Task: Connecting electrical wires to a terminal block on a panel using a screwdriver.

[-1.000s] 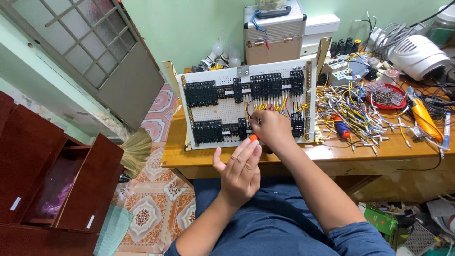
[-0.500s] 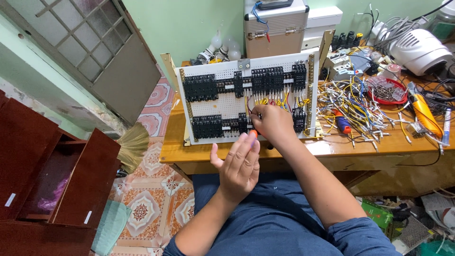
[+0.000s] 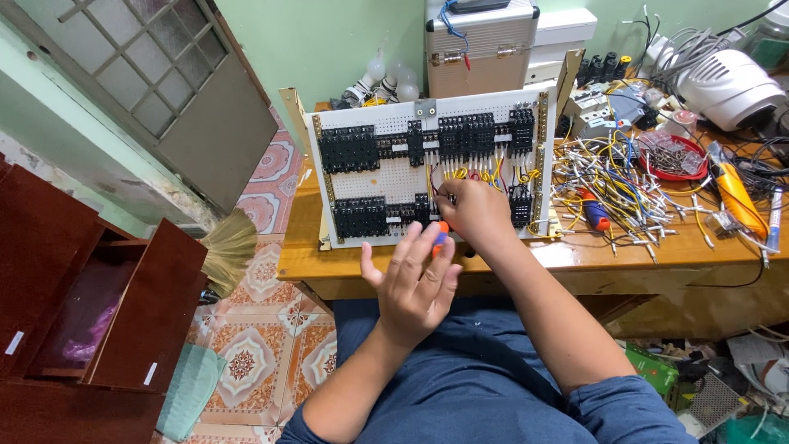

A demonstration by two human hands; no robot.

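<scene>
nearest to me, my lap in dark blue cloth under the tabletop edge; left hand (image 3: 415, 284) up in front of the panel, fingers loosely spread, tips curled round the orange-and-blue handle of a small screwdriver (image 3: 441, 233), shaft hidden behind the hand; right hand (image 3: 475, 212) just beyond, knuckles up, fingertips pressed together and pinching at wires on the lower middle of the wiring panel (image 3: 386, 177), exactly which wire i cannot tell; the two hands almost touch at the screwdriver handle; panel is a white perforated board standing tilted back on the wooden tabletop (image 3: 308, 247), two rows of black terminal blocks (image 3: 349, 148) across it, yellow and red wires (image 3: 481, 174) hanging between the rows beside my right hand; right of the panel a loose heap of cut wires (image 3: 612, 185) with a second blue-and-orange screwdriver (image 3: 595, 211) lying in it; further right an orange-handled tool (image 3: 736, 197) and a red bowl of small metal parts (image 3: 674, 154); behind the panel a grey metal case (image 3: 481, 49) against the green wall; far right a white rounded appliance (image 3: 730, 78); off to the left on the tiled floor, a broom (image 3: 226, 251) and a dark red wooden cabinet (image 3: 74, 296) with open compartments
</scene>
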